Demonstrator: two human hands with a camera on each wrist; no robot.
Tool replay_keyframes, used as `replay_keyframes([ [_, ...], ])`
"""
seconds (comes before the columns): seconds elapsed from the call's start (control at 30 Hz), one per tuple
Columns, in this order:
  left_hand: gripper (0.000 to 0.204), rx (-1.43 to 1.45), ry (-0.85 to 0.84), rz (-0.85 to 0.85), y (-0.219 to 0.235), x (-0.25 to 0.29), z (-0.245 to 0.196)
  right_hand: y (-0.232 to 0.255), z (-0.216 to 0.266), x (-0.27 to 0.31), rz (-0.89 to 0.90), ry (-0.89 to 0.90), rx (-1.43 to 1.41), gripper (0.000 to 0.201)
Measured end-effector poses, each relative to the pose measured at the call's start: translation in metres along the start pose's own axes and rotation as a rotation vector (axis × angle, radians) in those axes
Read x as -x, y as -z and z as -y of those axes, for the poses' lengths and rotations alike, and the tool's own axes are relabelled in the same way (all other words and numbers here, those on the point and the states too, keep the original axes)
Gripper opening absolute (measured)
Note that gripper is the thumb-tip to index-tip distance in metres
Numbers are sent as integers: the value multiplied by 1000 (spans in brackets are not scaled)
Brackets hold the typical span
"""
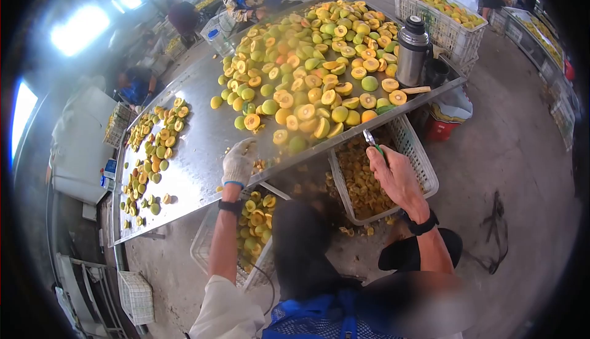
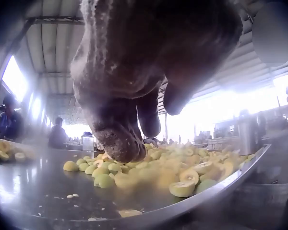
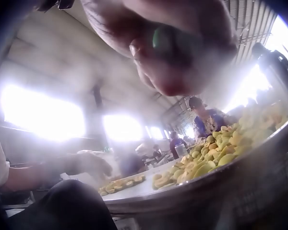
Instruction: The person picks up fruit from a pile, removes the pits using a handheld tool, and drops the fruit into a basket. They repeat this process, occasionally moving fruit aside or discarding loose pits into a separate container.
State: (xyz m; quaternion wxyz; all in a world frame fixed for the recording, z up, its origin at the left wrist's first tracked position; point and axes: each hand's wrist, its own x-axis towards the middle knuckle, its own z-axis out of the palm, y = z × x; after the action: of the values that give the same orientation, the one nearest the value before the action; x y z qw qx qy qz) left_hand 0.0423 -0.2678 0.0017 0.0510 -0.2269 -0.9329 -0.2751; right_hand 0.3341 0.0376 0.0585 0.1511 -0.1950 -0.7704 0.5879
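My left hand [image 1: 239, 162], in a white knit glove, is over the near edge of the steel table [image 1: 195, 166]. In the left wrist view its gloved fingers [image 2: 120, 141] hang loosely bent, with nothing seen between them. Close by lie halved yellow-green fruits [image 1: 305, 112], heaped on the table. My bare right hand [image 1: 396, 176] grips a small green-handled tool with a shiny metal tip [image 1: 369, 136], just off the table edge and above a crate of scraps [image 1: 362, 182]. In the right wrist view, the curled right fingers hide most of the green handle [image 3: 163, 38].
A steel flask [image 1: 413, 53] and a dark cup [image 1: 437, 72] stand at the table's right corner. A smaller fruit pile [image 1: 161, 148] lies at left. Below the edge is a crate of fruit halves [image 1: 255, 219]. A red bucket [image 1: 437, 129] stands right; other people sit beyond.
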Motion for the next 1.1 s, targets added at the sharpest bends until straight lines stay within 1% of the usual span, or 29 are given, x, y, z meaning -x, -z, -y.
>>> replay_keyframes([
  [0.03,39,-35,-63,-1,-22,-14,4,-2,-3,-1,-9,13,2,49],
  [0.07,42,-76,-94,35,-39,-26,4,-4,-5,-2,-1,19,7,49],
  [0.13,48,-158,-157,106,-62,-46,-3,-8,-7,-5,14,33,16,48],
  [0.23,51,101,14,371,-75,-61,-13,-11,-4,-10,54,32,40,48],
  [0.33,51,-147,-114,333,-80,-58,-10,-17,-8,-13,54,89,93,44],
  [0.43,49,-12,-50,235,-81,-42,-10,-29,-6,-13,52,171,205,40],
  [0.47,49,60,-47,217,-78,-37,-13,-34,-4,-11,55,197,251,38],
  [0.53,48,207,-40,179,-55,-21,-43,-49,-3,-7,37,302,218,35],
  [0.57,46,347,-4,222,-41,-16,-62,-55,-1,-4,29,354,201,34],
  [0.63,43,628,67,306,-10,-2,-101,-63,5,-1,40,394,188,31],
  [0.7,43,798,90,360,13,5,-126,-72,5,0,20,457,159,32],
  [0.77,46,984,128,393,23,10,-147,-75,13,3,8,455,120,30],
  [0.83,50,1186,180,400,24,12,-164,-76,21,6,-8,433,109,31],
  [0.87,51,1263,180,407,19,12,-166,-80,13,4,-22,489,49,27],
  [0.93,53,1422,170,428,7,11,-173,-78,17,5,-51,486,67,26],
  [1.03,44,1582,135,356,0,23,-198,-74,17,5,-88,440,75,26],
  [1.07,38,1589,158,358,-5,24,-202,-72,18,4,-101,425,82,26],
  [1.1,37,1610,173,382,-10,26,-203,-69,18,4,-114,405,88,25],
])
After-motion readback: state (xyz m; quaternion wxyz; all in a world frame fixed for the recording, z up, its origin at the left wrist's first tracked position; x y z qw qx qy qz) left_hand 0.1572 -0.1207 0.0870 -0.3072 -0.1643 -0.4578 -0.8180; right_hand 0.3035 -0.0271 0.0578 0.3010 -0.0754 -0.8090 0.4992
